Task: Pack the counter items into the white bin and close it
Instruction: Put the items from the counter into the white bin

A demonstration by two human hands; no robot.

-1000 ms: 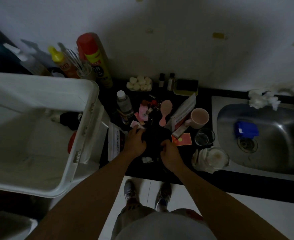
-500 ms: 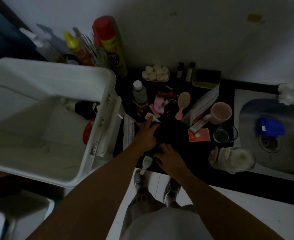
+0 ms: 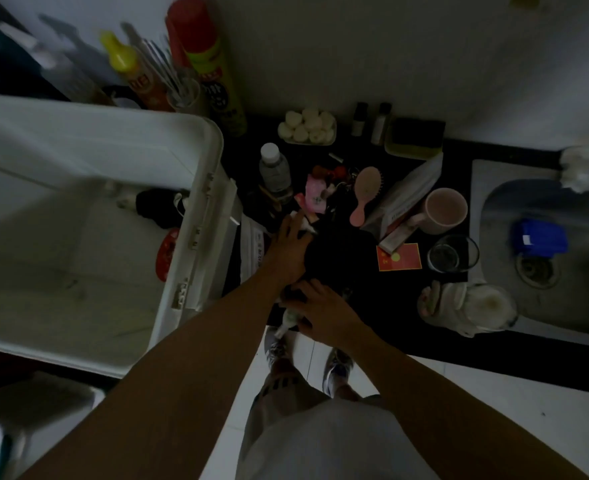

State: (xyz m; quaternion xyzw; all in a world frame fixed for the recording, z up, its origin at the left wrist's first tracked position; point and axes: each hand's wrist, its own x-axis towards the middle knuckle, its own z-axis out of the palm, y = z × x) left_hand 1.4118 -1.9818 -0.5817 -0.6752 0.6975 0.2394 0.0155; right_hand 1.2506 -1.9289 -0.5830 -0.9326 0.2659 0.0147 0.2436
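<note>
The open white bin [image 3: 196, 188] stands at the left, with a black item [image 3: 158, 207] and a red item [image 3: 164, 249] inside. On the dark counter lies a black bundle [image 3: 341, 251]. My left hand [image 3: 288, 247] lies against its left side, fingers stretched over it. My right hand [image 3: 324, 310] is clamped palm down on its near edge. A small white tube [image 3: 288, 320] pokes out under the right hand and overhangs the counter's edge. Behind the bundle lie a pink hairbrush [image 3: 366, 194], a clear bottle [image 3: 275, 171], a pink mug [image 3: 444, 211] and a red card [image 3: 398, 261].
A red-capped spray can [image 3: 210, 64], a yellow-capped bottle [image 3: 130, 71] and a glass of utensils [image 3: 182, 91] stand at the back left. A tray of white balls [image 3: 307, 128] sits by the wall. At the right are a steel sink [image 3: 563, 299], a glass [image 3: 452, 258] and crumpled wrap [image 3: 466, 308].
Both hands have drawn the black bundle toward the counter's front edge. The white tube has slid to the edge under my right hand. The view has shifted toward the bin.
</note>
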